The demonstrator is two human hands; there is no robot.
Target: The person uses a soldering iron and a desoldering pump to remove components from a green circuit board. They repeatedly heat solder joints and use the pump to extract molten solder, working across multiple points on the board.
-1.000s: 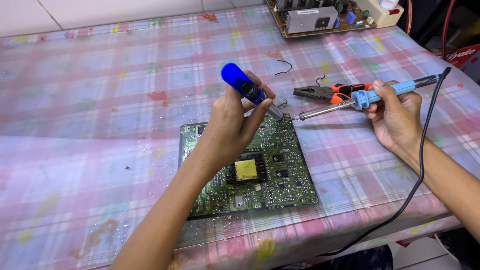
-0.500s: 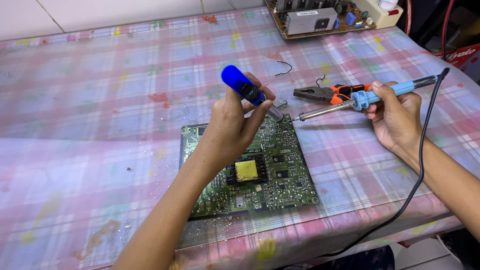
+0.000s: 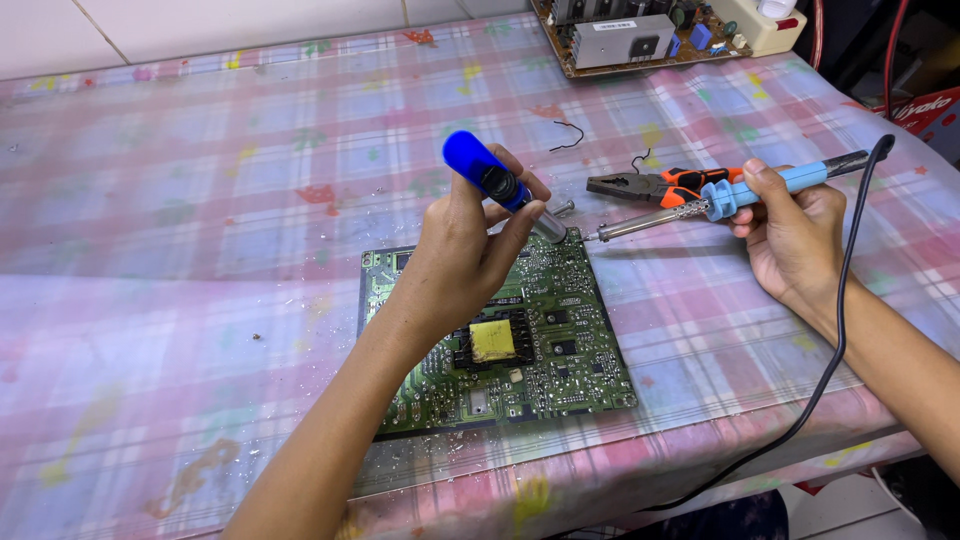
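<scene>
Left grip [image 3: 465, 240] wrapped around blue desoldering pump [image 3: 495, 182], right grip [image 3: 790, 235] holding soldering iron [image 3: 700, 208], both tips at far corner of green circuit board [image 3: 520, 345] on table [image 3: 200, 250]; risk: hot tip slipping, burning nearby parts

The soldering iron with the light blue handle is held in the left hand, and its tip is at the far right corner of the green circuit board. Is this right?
Not quite. The head view shows the soldering iron in the right hand; the left hand holds a blue desoldering pump. The tip is indeed at the green circuit board's far right corner.
</scene>
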